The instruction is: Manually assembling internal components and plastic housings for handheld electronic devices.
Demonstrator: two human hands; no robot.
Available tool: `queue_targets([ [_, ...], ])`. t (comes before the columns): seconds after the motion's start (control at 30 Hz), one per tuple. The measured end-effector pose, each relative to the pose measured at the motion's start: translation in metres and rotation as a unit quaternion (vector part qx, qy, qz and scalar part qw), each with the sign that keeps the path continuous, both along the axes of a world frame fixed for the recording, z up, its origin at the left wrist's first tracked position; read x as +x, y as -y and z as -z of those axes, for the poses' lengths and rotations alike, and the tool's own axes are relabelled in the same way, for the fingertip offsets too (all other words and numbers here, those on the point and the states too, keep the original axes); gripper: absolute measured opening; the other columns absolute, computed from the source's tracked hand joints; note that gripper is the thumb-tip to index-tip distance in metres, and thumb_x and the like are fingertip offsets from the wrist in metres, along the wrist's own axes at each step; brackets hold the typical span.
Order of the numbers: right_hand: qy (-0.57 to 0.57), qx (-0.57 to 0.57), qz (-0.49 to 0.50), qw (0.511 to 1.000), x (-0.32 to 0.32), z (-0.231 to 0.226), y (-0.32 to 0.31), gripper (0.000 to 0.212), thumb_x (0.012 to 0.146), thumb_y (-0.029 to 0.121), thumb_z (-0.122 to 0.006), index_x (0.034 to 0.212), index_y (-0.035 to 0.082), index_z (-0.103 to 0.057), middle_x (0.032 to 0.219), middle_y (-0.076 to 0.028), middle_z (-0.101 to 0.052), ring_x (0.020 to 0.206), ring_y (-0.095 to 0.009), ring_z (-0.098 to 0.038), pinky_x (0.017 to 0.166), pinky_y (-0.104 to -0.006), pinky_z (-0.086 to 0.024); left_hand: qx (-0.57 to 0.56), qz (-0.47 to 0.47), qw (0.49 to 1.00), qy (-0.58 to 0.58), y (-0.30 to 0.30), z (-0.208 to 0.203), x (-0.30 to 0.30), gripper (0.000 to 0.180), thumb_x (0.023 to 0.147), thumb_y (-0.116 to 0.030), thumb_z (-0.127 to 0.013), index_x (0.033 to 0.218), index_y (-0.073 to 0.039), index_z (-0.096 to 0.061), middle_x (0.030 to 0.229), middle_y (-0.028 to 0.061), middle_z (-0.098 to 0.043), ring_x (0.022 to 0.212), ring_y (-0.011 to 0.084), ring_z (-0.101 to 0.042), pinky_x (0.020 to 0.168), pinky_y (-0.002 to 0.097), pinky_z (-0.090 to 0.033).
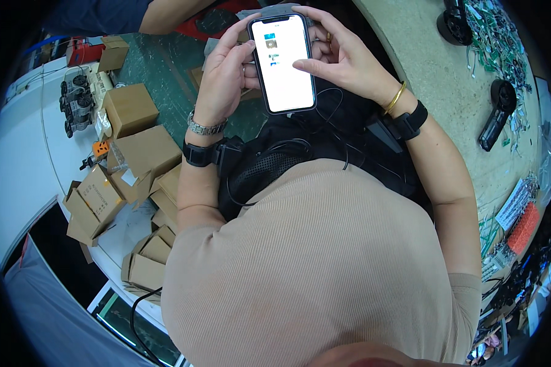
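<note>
A smartphone (pixel 284 85) in a dark case is held upright above my lap, its screen lit mostly white with a few small pictures near the top. My left hand (pixel 226 70) grips its left edge, the thumb at the side of the screen. Around the right edge curl the fingers of my right hand (pixel 349 61), while that thumb lies over the glass. A metal watch (pixel 207 126) and a black strap (pixel 202 155) are on my left wrist; a gold bangle (pixel 395 98) and another black strap (pixel 411 121) are on the right.
Several cardboard boxes (pixel 148 150) are piled at my left, near a dark wheeled device (pixel 76 105). On the pale table (pixel 428 79) at my right lie black handheld devices (pixel 498 115), small green parts (pixel 502 46) and a red-orange block (pixel 523 228). Another person's arm (pixel 165 13) reaches in at the far left.
</note>
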State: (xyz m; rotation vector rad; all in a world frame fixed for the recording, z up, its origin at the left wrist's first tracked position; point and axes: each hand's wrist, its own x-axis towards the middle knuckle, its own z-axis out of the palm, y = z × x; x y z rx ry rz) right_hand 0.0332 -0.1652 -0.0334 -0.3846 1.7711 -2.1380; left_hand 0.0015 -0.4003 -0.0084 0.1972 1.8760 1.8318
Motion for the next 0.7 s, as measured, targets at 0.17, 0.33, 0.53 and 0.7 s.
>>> queue_targets([
  [0.17,-0.154,0.110,0.062,0.980,-0.003,0.030,0.000,0.088,0.086,0.008,-0.080,0.158,0.013,-0.030,0.099,-0.003,-0.056,0.081,-0.008,-0.058,0.066,-0.0198,-0.050,0.007,-0.019,1.000,0.012,-0.005,0.000,-0.005,0.047,0.107,-0.013,-0.037,0.154,-0.010,-0.037,0.101,0.0106,-0.070,0.087,0.0175,-0.076,0.064,0.0247,-0.064],
  [0.33,-0.150,0.136,0.071,0.977,-0.003,0.025,-0.004,0.083,0.089,0.008,-0.076,0.158,0.014,-0.030,0.099,-0.004,-0.056,0.081,-0.007,-0.057,0.064,-0.0212,-0.050,-0.008,0.010,1.000,-0.005,0.002,0.000,-0.009,0.048,0.107,-0.012,-0.038,0.155,-0.011,-0.037,0.104,0.0097,-0.070,0.083,0.0144,-0.075,0.059,0.0216,-0.061],
  [0.53,0.012,-0.006,0.035,0.999,0.001,0.015,0.001,0.073,0.095,0.006,-0.068,0.156,0.009,-0.030,0.102,-0.003,-0.058,0.081,-0.004,-0.052,0.067,-0.0211,-0.045,-0.001,-0.042,0.997,0.071,-0.010,-0.015,0.005,0.048,0.106,-0.011,-0.037,0.155,-0.011,-0.037,0.103,0.0060,-0.070,0.077,0.0089,-0.072,0.055,0.0179,-0.056],
  [0.7,-0.032,0.015,0.039,0.999,0.001,0.019,0.001,0.074,0.094,0.005,-0.068,0.156,0.007,-0.029,0.105,-0.003,-0.060,0.082,-0.004,-0.053,0.069,-0.0206,-0.045,0.005,-0.035,0.997,0.064,-0.011,-0.015,0.004,0.047,0.107,-0.011,-0.037,0.154,-0.011,-0.038,0.103,0.0064,-0.069,0.077,0.0087,-0.071,0.056,0.0181,-0.056],
])
